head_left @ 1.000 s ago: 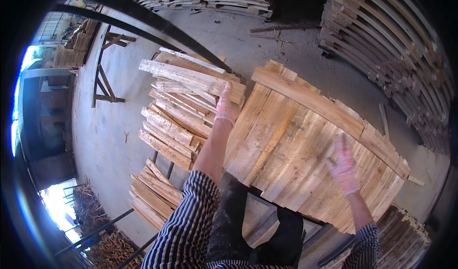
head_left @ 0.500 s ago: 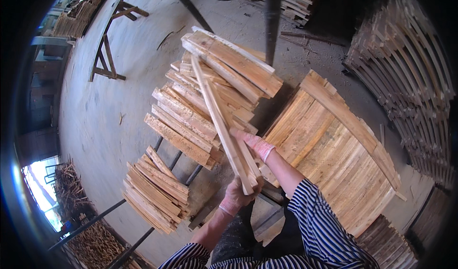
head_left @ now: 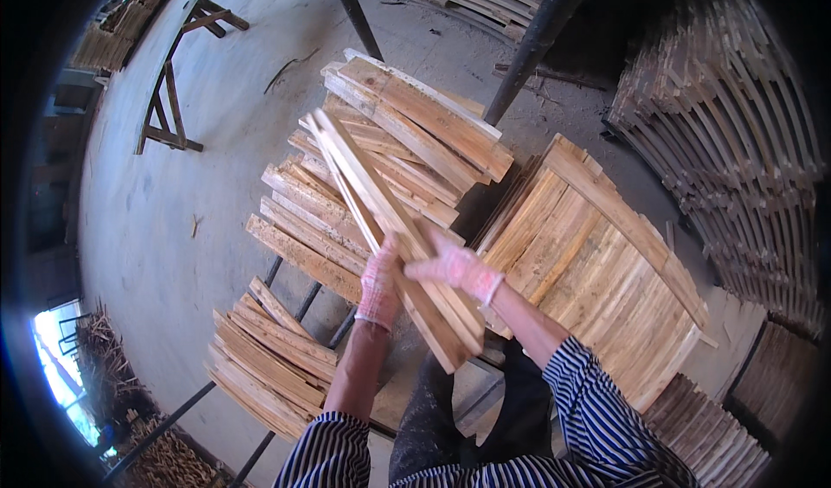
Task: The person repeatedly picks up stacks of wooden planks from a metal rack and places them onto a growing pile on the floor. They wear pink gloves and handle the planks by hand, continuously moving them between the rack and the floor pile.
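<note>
Several long wooden slats (head_left: 374, 192) are bunched between my two gloved hands, slanting from the far left down toward my legs. My left hand (head_left: 381, 287) is closed around the left side of the bunch, near its middle. On the right side, my right hand (head_left: 452, 265) grips the same slats, slightly blurred, with part of its fingers hidden. Beneath the bunch's far end lies a pile of loose boards (head_left: 320, 215). To the right of my right hand is a neat stack of flat boards (head_left: 563, 254) with one board laid across its far side.
A smaller slat pile (head_left: 268, 362) rests on dark metal bars at lower left. Dark posts (head_left: 537, 46) rise behind the boards. Tall stacks of slats (head_left: 718, 150) stand at right. A wooden trestle (head_left: 169, 98) is on the floor at far left.
My left hand has moved from the near end of the slats up to their middle. The slats have turned slightly, and the whole view has shifted a little.
</note>
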The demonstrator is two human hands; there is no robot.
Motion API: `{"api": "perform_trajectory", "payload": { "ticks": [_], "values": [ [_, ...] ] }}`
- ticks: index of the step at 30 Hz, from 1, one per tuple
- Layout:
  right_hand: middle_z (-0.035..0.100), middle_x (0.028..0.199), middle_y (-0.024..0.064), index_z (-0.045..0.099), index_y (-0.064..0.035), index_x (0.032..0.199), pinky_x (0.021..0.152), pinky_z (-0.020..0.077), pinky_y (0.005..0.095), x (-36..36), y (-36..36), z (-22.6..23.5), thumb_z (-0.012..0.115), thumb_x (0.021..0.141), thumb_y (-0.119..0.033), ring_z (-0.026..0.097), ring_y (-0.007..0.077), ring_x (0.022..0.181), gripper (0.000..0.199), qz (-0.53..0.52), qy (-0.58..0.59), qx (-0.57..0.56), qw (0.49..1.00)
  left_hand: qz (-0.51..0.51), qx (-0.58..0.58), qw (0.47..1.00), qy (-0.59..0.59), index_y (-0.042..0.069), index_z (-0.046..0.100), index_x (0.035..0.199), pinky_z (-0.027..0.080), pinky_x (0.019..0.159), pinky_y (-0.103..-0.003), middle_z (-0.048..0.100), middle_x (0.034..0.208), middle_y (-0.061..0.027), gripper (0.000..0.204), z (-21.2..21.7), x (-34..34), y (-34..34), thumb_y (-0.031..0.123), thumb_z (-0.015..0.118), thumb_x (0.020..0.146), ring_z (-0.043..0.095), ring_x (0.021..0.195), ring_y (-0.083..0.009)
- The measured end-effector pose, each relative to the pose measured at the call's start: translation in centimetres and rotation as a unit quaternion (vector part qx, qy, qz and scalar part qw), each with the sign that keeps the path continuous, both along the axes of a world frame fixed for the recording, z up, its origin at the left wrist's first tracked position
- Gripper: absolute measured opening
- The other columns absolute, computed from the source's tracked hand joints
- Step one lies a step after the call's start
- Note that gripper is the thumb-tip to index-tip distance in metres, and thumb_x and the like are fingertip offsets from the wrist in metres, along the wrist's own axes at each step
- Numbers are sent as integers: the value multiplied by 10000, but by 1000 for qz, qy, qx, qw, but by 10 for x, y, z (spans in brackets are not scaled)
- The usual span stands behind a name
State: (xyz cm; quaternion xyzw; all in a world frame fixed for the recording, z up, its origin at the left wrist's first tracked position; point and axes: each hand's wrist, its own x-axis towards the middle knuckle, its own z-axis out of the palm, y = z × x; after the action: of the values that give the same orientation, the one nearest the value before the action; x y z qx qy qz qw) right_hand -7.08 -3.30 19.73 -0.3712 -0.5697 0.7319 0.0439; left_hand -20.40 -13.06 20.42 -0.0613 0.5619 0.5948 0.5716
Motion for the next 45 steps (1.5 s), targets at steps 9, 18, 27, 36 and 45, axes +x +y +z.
{"api": "perform_trajectory", "payload": {
  "ticks": [9, 18, 27, 36, 45],
  "values": [
    [496, 1504, 255, 213, -166, 1634, 1066, 479, 435, -32, 61, 61, 747, 831, -524, 552, 328, 1331, 1029, 44, -91, 114, 988, 64, -130, 963, 229, 40, 608, 1190, 557, 718, -348, 669, 904, -84, 442, 24, -45, -66, 412, 679, 962, 650, 784, -195],
    [565, 1414, 233, 248, -102, 1613, 1070, 456, 378, 145, -58, 95, 772, 800, -486, 587, 311, 1270, 1041, 8, -93, -42, 995, -22, 39, 962, 271, 56, 481, 1398, 530, 779, -334, 623, 1084, -75, 579, 46, 11, -106, 384, 668, 958, 610, 902, -177],
    [700, 1124, 182, 565, -171, 1385, 895, 539, 470, 469, -149, 97, 799, 686, -477, 672, 359, 1080, 798, 35, -380, 137, 914, -160, 63, 933, 317, 4, 434, 1471, 521, 851, -313, 607, 1202, -107, 724, 54, 165, -12, 320, 744, 898, 600, 958, -182],
    [662, 1203, 87, 520, -305, 1439, 1050, 450, 465, 679, -253, 76, 822, 672, -501, 611, 306, 1190, 847, 96, -540, 151, 822, -336, 12, 834, 438, 6, 456, 1472, 489, 1030, -425, 555, 1387, -155, 914, 36, 338, -69, 132, 917, 693, 574, 1197, -312],
    [546, 1404, 102, 514, -342, 1449, 1199, 292, 534, 728, -263, 3, 865, 709, -337, 470, 316, 1369, 819, 25, -570, 185, 800, -678, 148, 322, 645, 185, 534, 1440, 349, 1170, -491, 481, 1432, -179, 887, -32, 398, 18, 334, 921, 655, 403, 1387, -377]
  ]
}}
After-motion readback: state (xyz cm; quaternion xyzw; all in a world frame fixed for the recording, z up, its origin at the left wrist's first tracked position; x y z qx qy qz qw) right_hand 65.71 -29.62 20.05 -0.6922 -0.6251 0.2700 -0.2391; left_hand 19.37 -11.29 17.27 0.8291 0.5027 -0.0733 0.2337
